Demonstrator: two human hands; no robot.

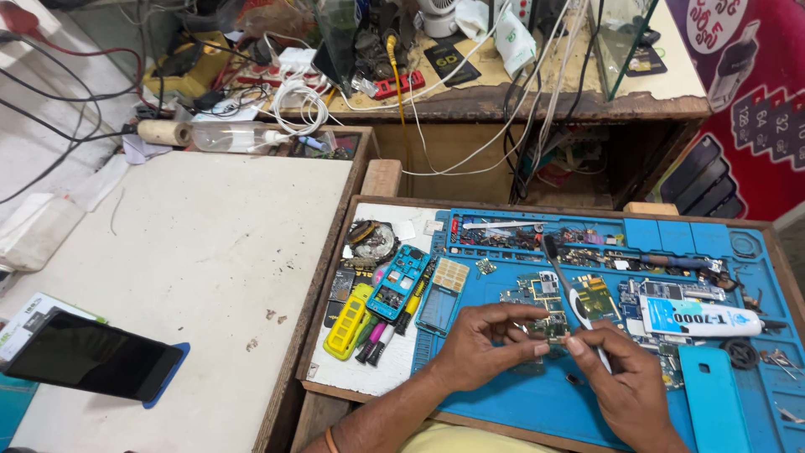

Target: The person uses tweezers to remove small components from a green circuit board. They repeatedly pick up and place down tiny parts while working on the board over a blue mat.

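We find a small green circuit board (552, 325) near the blue mat's (537, 394) front edge, pinched in the left hand's (478, 344) fingertips. A white glue tube (700, 319) with a blue label lies toward the mat's right edge. The right hand (625, 382), fingers clenched, grips a brush (568, 289) whose handle slants over the board.

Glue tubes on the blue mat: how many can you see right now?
1. A white glue tube with a blue label lies on its side on the blue mat, just right of the right hand. Clutter may hide others.
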